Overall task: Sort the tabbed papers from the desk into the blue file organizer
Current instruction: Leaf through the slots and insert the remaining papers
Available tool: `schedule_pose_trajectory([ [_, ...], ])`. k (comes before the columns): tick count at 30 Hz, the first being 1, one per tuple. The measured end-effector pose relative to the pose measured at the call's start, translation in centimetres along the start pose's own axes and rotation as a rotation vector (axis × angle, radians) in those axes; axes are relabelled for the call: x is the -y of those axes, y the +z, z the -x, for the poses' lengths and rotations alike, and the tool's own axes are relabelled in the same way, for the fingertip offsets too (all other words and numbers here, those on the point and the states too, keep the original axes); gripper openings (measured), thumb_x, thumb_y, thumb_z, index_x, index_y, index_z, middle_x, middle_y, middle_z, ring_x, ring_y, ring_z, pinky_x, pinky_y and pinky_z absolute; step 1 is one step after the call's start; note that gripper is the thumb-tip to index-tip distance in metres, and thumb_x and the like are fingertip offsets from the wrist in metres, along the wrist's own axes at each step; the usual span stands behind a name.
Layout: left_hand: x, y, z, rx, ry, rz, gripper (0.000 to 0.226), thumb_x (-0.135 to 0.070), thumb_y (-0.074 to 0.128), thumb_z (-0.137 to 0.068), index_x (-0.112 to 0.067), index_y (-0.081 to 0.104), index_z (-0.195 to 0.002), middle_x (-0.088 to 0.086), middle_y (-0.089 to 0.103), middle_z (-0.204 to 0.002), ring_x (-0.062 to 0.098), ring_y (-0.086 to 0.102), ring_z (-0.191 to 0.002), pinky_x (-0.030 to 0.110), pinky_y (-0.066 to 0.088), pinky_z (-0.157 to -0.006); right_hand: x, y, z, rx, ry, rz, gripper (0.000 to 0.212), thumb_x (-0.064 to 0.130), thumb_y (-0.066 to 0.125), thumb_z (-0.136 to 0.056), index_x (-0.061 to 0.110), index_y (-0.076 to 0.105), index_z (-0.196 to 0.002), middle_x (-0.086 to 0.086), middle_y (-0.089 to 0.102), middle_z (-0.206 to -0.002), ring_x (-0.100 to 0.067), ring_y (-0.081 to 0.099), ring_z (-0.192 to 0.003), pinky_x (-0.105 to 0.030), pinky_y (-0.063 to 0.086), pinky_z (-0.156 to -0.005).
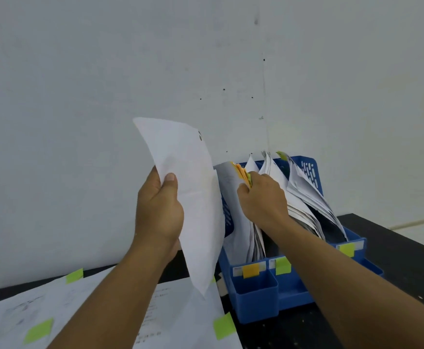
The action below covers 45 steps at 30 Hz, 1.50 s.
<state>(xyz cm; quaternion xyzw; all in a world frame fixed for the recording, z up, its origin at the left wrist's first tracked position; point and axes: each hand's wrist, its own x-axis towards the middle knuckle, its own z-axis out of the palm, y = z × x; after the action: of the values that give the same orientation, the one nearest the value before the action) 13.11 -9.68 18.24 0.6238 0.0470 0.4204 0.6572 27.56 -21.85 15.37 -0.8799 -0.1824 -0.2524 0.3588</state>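
My left hand (159, 210) grips a white sheet of paper (190, 197) and holds it upright in the air, just left of the blue file organizer (256, 290). My right hand (262, 197) reaches into the organizer's left slot and grips the top of a bundle of papers with orange tabs (241, 171). The organizer's front carries an orange label (250, 270) and two green labels (282, 266). More papers (306, 195) stand in its other slots. Loose papers with green tabs (224, 326) lie on the desk at the lower left.
The black desk (395, 263) stands against a plain white wall (105, 71). The organizer sits at the desk's back, near the wall. A small open tray forms the organizer's front left corner.
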Motion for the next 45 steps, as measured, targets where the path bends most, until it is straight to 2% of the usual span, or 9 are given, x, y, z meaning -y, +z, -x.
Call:
schedule_pose_trajectory([
  [7, 2.3, 3.8, -2.8, -0.061, -0.040, -0.004, 0.031, -0.020, 0.036, -0.104, -0.038, 0.057, -0.118, -0.016, 0.064, -0.117, 0.008, 0.061, -0.106, 0.034, 0.048, -0.099, 0.1, 0.1, 0.0, 0.023, -0.007, -0.057, 0.017, 0.029, 0.040, -0.102, 0.017, 0.044, -0.091, -0.002, 0.051, -0.088, -0.021, 0.049, -0.079, -0.031, 0.035, -0.069],
  [14, 3.3, 6.5, -4.4, -0.076, -0.115, 0.098, 0.032, -0.019, 0.036, -0.103, -0.039, 0.061, -0.102, -0.012, 0.067, -0.105, 0.016, 0.064, -0.102, 0.039, 0.053, -0.092, -0.5, -0.3, -0.3, 0.054, 0.001, -0.147, 0.020, 0.028, 0.042, -0.100, 0.017, 0.049, -0.084, -0.002, 0.057, -0.085, -0.020, 0.050, -0.076, -0.031, 0.036, -0.068],
  [19, 4.5, 6.6, -4.9, -0.068, -0.018, -0.015, 0.036, -0.021, 0.035, -0.103, -0.029, 0.056, -0.131, -0.016, 0.062, -0.120, 0.008, 0.058, -0.111, 0.036, 0.046, -0.104, -1.1, -0.3, -0.5, 0.067, 0.014, -0.192, 0.023, 0.029, 0.043, -0.100, 0.017, 0.050, -0.082, -0.002, 0.057, -0.080, -0.020, 0.051, -0.073, -0.031, 0.038, -0.066],
  [24, 7.5, 5.8, -4.7, -0.113, 0.076, -0.271, 0.041, -0.024, 0.031, -0.104, -0.023, 0.044, -0.143, -0.006, 0.053, -0.138, 0.017, 0.049, -0.126, 0.038, 0.038, -0.110, -1.1, -0.1, -0.6, 0.076, 0.022, -0.208, 0.028, 0.031, 0.046, -0.099, 0.023, 0.043, -0.072, 0.002, 0.053, -0.075, -0.018, 0.048, -0.069, -0.030, 0.037, -0.065],
  [28, 8.8, 6.6, -4.3, -0.158, 0.073, -0.331, 0.044, -0.024, 0.028, -0.106, -0.021, 0.034, -0.149, -0.001, 0.045, -0.146, 0.020, 0.043, -0.132, 0.033, 0.034, -0.112, -0.8, 0.3, -0.4, 0.083, 0.015, -0.226, 0.032, 0.033, 0.048, -0.098, 0.029, 0.037, -0.068, 0.004, 0.048, -0.072, -0.017, 0.044, -0.067, -0.029, 0.033, -0.060],
  [34, 9.9, 8.5, -3.6, -0.163, 0.124, -0.289, 0.043, -0.021, 0.029, -0.106, -0.019, 0.031, -0.149, 0.003, 0.048, -0.142, 0.018, 0.046, -0.126, 0.019, 0.033, -0.096, -0.8, 0.3, -0.6, 0.070, 0.023, -0.254, 0.015, 0.039, 0.052, -0.096, 0.027, 0.052, -0.087, 0.004, 0.056, -0.078, -0.013, 0.049, -0.065, -0.027, 0.032, -0.054],
  [38, 12.0, 7.7, -2.3, -0.110, 0.169, -0.313, 0.041, -0.022, 0.030, -0.105, -0.014, 0.034, -0.145, 0.006, 0.056, -0.126, 0.016, 0.053, -0.109, 0.024, 0.041, -0.085, -1.0, 0.1, -0.6, 0.072, 0.030, -0.259, 0.025, 0.042, 0.054, -0.095, 0.022, 0.063, -0.106, 0.002, 0.065, -0.088, -0.012, 0.054, -0.069, -0.026, 0.035, -0.056],
  [41, 13.0, 7.4, -0.8, -0.135, 0.070, -0.301, 0.040, -0.024, 0.030, -0.105, -0.016, 0.035, -0.144, 0.003, 0.054, -0.125, 0.017, 0.051, -0.112, 0.025, 0.039, -0.087, -1.2, 0.0, -0.7, 0.075, 0.048, -0.251, 0.033, 0.044, 0.055, -0.094, 0.023, 0.063, -0.117, 0.000, 0.067, -0.100, -0.015, 0.058, -0.078, -0.026, 0.039, -0.063],
  [45, 13.3, 7.4, 1.4, 0.100, 0.082, -0.319, 0.042, -0.028, 0.031, -0.105, -0.023, 0.030, -0.147, -0.004, 0.051, -0.123, 0.008, 0.051, -0.106, 0.020, 0.045, -0.084, -1.2, 0.2, -0.4, 0.053, 0.045, -0.236, 0.041, 0.051, 0.054, -0.092, 0.027, 0.061, -0.124, 0.001, 0.066, -0.110, -0.019, 0.062, -0.093, -0.030, 0.046, -0.074],
])
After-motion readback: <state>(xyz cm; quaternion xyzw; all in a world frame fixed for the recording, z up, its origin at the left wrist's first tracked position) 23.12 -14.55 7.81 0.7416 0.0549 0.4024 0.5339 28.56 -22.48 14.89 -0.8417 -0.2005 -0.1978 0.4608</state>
